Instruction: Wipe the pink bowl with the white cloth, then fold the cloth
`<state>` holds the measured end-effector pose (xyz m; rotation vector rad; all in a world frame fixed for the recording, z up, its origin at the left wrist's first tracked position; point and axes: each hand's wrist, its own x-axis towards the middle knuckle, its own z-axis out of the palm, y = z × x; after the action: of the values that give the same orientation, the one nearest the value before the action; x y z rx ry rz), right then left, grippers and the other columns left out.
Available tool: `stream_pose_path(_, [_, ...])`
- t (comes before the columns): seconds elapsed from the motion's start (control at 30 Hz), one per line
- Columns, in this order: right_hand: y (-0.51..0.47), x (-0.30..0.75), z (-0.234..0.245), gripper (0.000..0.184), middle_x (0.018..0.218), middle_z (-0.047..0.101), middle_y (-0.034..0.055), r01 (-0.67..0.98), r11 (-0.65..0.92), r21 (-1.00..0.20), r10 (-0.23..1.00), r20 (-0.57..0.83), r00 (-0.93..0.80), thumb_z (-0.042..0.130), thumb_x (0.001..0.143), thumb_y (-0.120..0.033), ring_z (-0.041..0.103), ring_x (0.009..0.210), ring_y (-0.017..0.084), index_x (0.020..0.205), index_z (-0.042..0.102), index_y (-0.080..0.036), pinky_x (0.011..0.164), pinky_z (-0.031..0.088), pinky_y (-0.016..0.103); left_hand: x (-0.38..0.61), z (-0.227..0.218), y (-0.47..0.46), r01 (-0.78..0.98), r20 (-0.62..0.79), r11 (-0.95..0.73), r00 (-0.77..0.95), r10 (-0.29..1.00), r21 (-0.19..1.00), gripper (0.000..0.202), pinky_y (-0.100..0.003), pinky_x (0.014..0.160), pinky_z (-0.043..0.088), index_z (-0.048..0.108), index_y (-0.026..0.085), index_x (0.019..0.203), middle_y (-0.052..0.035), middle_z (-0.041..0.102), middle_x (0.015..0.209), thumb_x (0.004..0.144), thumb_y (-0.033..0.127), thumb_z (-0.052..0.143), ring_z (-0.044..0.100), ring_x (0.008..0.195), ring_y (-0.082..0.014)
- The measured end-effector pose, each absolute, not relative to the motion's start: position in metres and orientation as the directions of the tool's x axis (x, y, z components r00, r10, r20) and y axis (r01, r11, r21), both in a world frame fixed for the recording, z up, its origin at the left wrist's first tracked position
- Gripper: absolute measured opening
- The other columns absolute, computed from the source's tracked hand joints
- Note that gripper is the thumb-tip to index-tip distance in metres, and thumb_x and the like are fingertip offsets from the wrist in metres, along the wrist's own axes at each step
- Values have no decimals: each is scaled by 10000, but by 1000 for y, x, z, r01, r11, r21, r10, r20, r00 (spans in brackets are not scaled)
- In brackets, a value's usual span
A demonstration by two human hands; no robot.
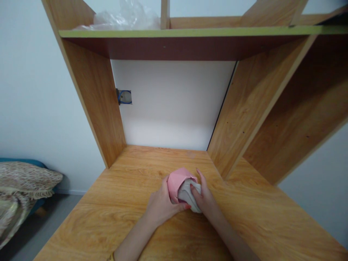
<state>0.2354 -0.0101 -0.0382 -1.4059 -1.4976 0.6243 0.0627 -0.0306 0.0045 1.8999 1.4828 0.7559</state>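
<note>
Just above the wooden desktop, a pink faceted container (178,180), like a small pot or bowl, is tilted with its mouth toward the right. My left hand (164,203) wraps round its left side, the thumb along the lower rim. A bunched grey-white cloth (187,195) sits partly in the mouth and partly outside it. My right hand (204,197) grips the cloth from the right, thumb pressed on it and a finger reaching up beside the rim. The inside of the container is hidden by the cloth.
The wooden desktop (130,203) runs under both hands. Wooden side panels (94,94) (244,108) and an overhead shelf (174,33) enclose the back. Crumpled clear plastic (127,18) lies on that shelf. An uncovered socket box (125,97) shows at the back left. A patterned cloth (24,181) drapes furniture at left.
</note>
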Motion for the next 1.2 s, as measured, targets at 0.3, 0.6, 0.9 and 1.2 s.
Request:
stream_pose_path(0.3, [-11, 232, -33, 625, 952, 585, 71, 277, 224, -934, 947, 276, 165, 434, 754, -267, 584, 739, 166, 1316, 185, -153, 675, 479, 304, 68, -5, -32, 465, 144, -218, 190, 971, 858, 779, -313, 763, 432, 300, 163, 1210, -99, 577, 1058, 577, 387, 697, 558, 933, -238])
stream_pose_path(0.6, [-9, 228, -22, 752, 762, 592, 10, 245, 172, -954, 951, 226, 209, 543, 653, -250, 555, 539, 133, 1303, 185, -131, 529, 480, 259, 71, -5, -32, 488, 301, -321, 121, 946, 812, 712, -325, 745, 455, 328, 204, 1192, -65, 587, 1035, 585, 351, 671, 567, 916, -229])
stream_pose_path(0.9, [-17, 229, -9, 744, 492, 488, -67, 462, 104, -881, 956, 216, 197, 553, 652, -284, 494, 434, 139, 1301, 240, -98, 424, 392, 234, 66, -1, -37, 704, 378, -397, 194, 905, 589, 678, -354, 705, 462, 389, 184, 1191, -78, 640, 936, 585, 387, 617, 614, 807, -270])
stream_pose_path(1.2, [-19, 231, -14, 706, 489, 489, -84, 535, 151, -831, 968, 234, 89, 503, 676, -238, 475, 405, 116, 1317, 219, -162, 413, 363, 207, 62, 1, -37, 727, 430, -425, 197, 881, 539, 743, -352, 692, 472, 334, 165, 1272, -75, 656, 899, 628, 455, 564, 626, 740, -251])
